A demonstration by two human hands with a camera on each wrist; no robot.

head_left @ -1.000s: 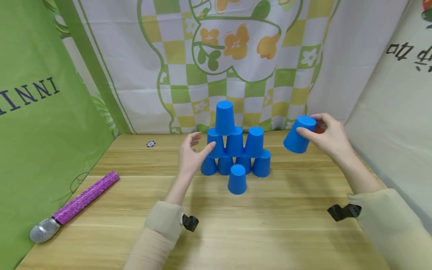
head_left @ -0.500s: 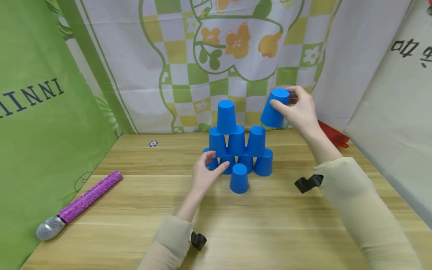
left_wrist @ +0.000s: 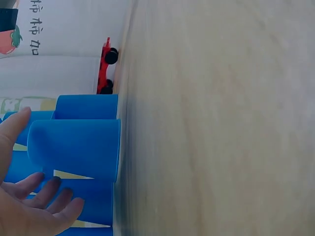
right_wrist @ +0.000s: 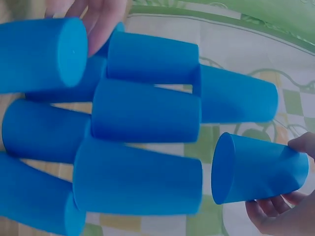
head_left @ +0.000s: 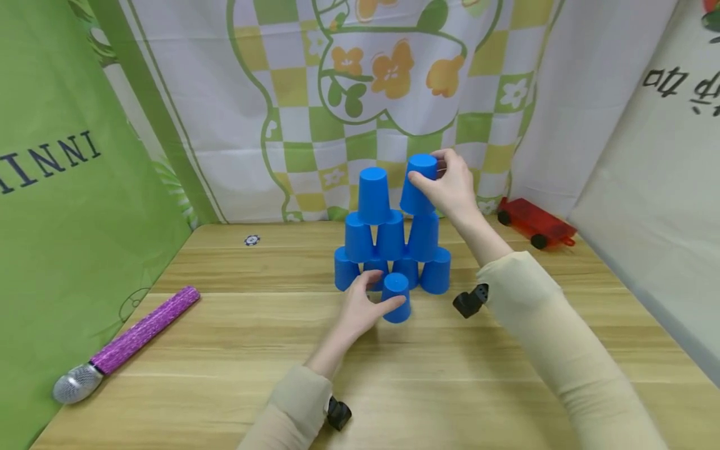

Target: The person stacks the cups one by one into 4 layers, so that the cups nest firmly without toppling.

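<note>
Blue plastic cups stand upside down as a pyramid, with several in the bottom row, three in the middle row and a single third-tier cup (head_left: 374, 197). My right hand (head_left: 452, 187) pinches another upside-down cup (right_wrist: 261, 169) between thumb and fingers. It is close over the right middle-row cup (head_left: 424, 237), with a small gap showing in the right wrist view. A lone cup (left_wrist: 74, 147) stands on the table in front of the pyramid. My left hand (head_left: 365, 306) reaches around its left side, thumb and fingers spread apart.
On the wooden table (head_left: 427, 387) a purple-handled microphone (head_left: 143, 331) lies at the left. A poker chip (head_left: 252, 240) is at the back left. At the back right sits a red toy car (head_left: 534, 223). Printed cloth curtains (head_left: 309, 125) enclose the back and sides.
My right hand has carried its cup leftward from the right side to over the pyramid. My left hand has moved right and down from the pyramid's left side to the front cup.
</note>
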